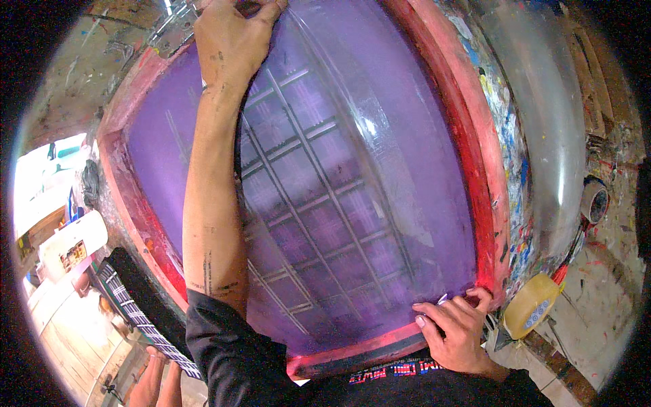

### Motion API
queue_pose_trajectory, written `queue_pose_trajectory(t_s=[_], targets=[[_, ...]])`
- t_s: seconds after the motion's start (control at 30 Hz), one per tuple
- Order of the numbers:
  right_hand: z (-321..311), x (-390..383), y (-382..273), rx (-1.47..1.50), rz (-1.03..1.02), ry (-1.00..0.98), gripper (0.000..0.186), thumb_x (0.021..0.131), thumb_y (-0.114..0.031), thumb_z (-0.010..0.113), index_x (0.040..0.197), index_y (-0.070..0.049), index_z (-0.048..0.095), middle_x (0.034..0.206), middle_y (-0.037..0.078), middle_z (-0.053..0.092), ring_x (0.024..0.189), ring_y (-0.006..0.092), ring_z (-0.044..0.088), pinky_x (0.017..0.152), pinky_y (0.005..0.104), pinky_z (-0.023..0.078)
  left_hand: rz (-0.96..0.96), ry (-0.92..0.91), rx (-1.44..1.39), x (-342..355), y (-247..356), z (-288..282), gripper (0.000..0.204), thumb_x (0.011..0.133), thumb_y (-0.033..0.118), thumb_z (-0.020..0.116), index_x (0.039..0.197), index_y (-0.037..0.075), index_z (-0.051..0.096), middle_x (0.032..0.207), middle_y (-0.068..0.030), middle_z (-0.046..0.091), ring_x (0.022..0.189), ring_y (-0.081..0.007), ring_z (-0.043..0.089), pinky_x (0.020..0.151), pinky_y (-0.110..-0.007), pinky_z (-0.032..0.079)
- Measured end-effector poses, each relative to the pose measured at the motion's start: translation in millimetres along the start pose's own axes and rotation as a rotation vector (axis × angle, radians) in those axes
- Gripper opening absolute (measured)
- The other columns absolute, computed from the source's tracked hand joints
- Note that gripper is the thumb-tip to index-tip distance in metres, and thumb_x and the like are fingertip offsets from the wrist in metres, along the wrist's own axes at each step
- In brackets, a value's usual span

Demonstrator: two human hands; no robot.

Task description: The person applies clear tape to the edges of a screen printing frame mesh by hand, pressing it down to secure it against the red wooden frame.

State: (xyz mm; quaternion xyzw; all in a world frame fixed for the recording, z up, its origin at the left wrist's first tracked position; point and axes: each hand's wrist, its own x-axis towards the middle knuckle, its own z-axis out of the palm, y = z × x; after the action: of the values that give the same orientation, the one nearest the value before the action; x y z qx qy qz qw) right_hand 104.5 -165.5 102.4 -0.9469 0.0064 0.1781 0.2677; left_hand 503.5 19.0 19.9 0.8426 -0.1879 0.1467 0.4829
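A large printing screen (427,156) of purple mesh lies before me, with a plaid pattern of crossing lines on it. Its frame (489,224) is stained red and pink. My left arm reaches across the mesh, and my left hand (234,37) is at the far end, fingers bent toward the thumb; what they grip is cut off by the view. At the near right corner my right hand (458,329) rests with curled fingers over the frame and mesh. A small white bit (442,298) shows by its fingertips. A glossy clear streak (366,122) runs lengthwise over the mesh.
Right of the frame runs a paint-spattered edge (508,149), then a greyish translucent sheet (559,136). A yellow object (532,305) hangs near the right corner. At the left lie a black-and-white plaid piece (139,312) and another person's arms (152,380). A metal clamp (169,24) sits at the far left.
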Motion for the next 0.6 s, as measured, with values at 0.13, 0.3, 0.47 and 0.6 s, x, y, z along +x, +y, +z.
queue_pose_trajectory(t_s=[0.13,0.3,0.47,0.6], targets=[[1.3,-1.4,1.1,0.031,0.01,-0.004,0.013,0.082,-0.016,0.074,0.095,-0.013,0.075,0.074,-0.002,0.066,0.069,0.0172,0.056,0.09,0.044,0.03,-0.002,0.0,0.015,-0.5,0.9,-1.2,0.006,0.081,0.001,0.069,0.082,0.002,0.063,0.077,-0.0015,0.063,0.073,-0.0093,0.059,0.069,-0.025,0.049],[1.2,-1.0,0.6,0.074,0.057,-0.04,0.013,0.082,-0.016,0.074,0.094,-0.014,0.075,0.074,-0.002,0.065,0.069,0.0172,0.056,0.09,0.0442,0.03,0.017,0.014,0.017,0.0,1.4,-0.6,0.007,0.08,0.001,0.069,0.081,0.002,0.063,0.077,-0.0016,0.063,0.073,-0.0097,0.06,0.07,-0.026,0.049],[-0.8,1.6,-1.9,0.011,0.026,-0.024,0.012,0.082,-0.017,0.074,0.094,-0.014,0.075,0.074,-0.002,0.065,0.07,0.0174,0.056,0.09,0.0444,0.03,0.062,0.036,-0.016,-0.7,1.7,-0.3,0.007,0.079,0.0,0.07,0.081,0.001,0.063,0.08,-0.0028,0.063,0.075,-0.0108,0.061,0.071,-0.026,0.05],[-0.5,3.2,-3.0,-0.021,-0.043,-0.02,0.013,0.082,-0.017,0.074,0.095,-0.014,0.075,0.074,-0.003,0.065,0.07,0.0172,0.056,0.09,0.0445,0.03,0.04,0.033,0.061,-1.0,1.5,-0.8,0.008,0.079,-0.001,0.07,0.082,0.001,0.063,0.081,-0.0034,0.063,0.075,-0.0113,0.061,0.071,-0.026,0.05]])
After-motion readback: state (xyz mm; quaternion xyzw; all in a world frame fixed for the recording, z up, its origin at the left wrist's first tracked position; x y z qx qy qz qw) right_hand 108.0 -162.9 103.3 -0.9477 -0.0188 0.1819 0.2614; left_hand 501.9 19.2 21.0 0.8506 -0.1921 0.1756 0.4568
